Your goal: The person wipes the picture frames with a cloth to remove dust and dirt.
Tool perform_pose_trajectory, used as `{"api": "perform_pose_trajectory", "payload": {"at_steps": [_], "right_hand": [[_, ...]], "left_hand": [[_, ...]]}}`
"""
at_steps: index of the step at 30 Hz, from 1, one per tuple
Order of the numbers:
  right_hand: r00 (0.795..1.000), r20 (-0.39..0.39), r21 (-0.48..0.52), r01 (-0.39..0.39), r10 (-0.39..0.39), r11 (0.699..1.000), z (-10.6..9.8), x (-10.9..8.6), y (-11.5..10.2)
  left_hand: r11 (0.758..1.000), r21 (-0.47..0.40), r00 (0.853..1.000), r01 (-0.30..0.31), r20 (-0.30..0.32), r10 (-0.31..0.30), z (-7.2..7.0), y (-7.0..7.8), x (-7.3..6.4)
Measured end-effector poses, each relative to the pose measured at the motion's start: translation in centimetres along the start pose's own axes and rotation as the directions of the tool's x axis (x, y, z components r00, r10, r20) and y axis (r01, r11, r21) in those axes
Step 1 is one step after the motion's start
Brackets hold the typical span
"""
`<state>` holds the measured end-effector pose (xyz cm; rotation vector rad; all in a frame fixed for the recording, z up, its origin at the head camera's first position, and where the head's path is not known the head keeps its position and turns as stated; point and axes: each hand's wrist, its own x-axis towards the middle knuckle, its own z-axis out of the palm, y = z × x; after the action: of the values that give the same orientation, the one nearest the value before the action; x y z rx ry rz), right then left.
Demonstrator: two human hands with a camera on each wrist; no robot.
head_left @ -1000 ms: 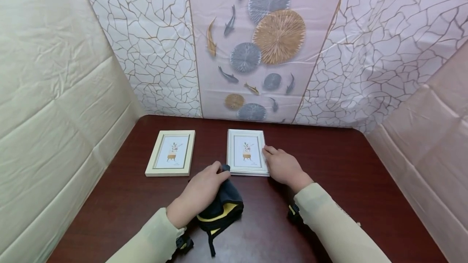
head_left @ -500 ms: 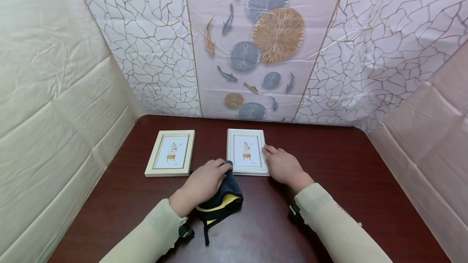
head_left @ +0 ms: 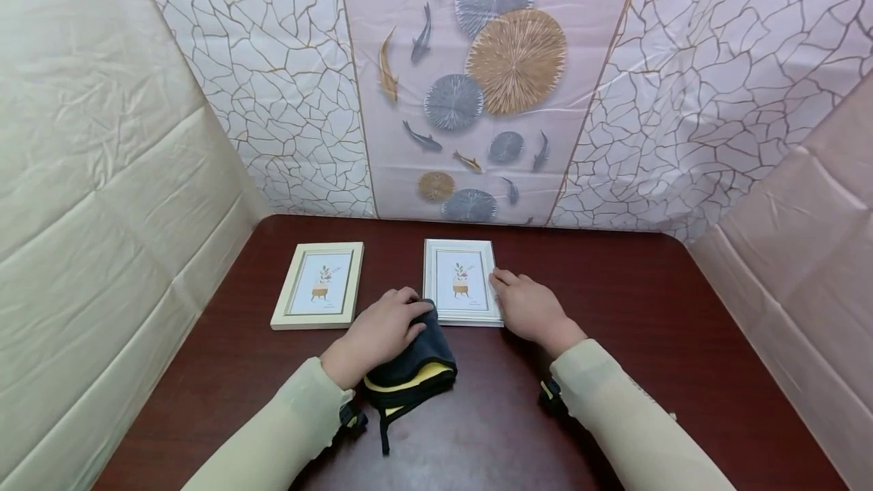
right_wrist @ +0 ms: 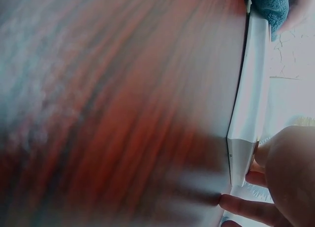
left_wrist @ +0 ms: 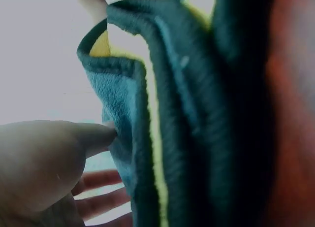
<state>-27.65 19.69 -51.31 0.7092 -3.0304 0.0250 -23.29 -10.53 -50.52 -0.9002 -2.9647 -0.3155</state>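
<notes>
A folded dark grey-blue cloth (head_left: 426, 351) with a yellow underside and black edging lies against the lower left corner of a white picture frame (head_left: 430, 279). My left hand (head_left: 382, 332) holds this cloth from above; in the left wrist view, the thumb (left_wrist: 98, 137) presses the cloth (left_wrist: 123, 96) opposite the other fingers. At the frame's right edge, my right hand (head_left: 532, 313) grips the side. The right wrist view shows its fingers (right_wrist: 256, 178) at the white frame (right_wrist: 251, 84) near a corner, with one finger touching the tabletop. The print inside shows a plant in a pot.
A cream picture frame (head_left: 292, 290) with a matching print lies flat to the left on the dark red-brown table (head_left: 614, 279). Patterned fabric (head_left: 300, 97) hangs behind the table, and pale padded walls (head_left: 102, 248) stand at both sides.
My left hand has shifted slightly up and to the right, bringing the cloth onto the white frame's lower left corner. My right hand and both frames have stayed in place.
</notes>
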Motion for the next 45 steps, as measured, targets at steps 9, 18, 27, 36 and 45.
{"api": "perform_pose_trajectory", "payload": {"at_steps": [9,18,27,36,45], "right_hand": [[1.000,0.014,-0.025,-0.027,0.028,0.999,-0.3,0.4,-0.4],[0.998,0.013,-0.065,-0.058,0.059,0.996,-0.9,0.7,-0.9],[0.997,0.032,-0.100,-0.074,0.077,0.992,-1.0,0.8,-1.3],[0.996,0.034,-0.086,-0.074,0.077,0.994,-0.7,0.8,-1.1],[0.997,0.015,-0.093,-0.068,0.070,0.993,-0.5,0.7,-1.0]], "left_hand": [[0.999,0.049,1.000,0.020,0.013,-0.021,0.0,0.6,1.2],[0.998,0.056,1.000,0.021,0.004,-0.021,0.0,1.2,2.1],[0.998,0.059,1.000,0.021,0.008,-0.021,-0.3,1.3,2.4],[0.996,0.092,1.000,0.014,-0.007,-0.013,-0.2,1.1,3.2],[0.994,0.103,1.000,0.025,-0.014,-0.024,-0.4,1.1,4.3]]}}
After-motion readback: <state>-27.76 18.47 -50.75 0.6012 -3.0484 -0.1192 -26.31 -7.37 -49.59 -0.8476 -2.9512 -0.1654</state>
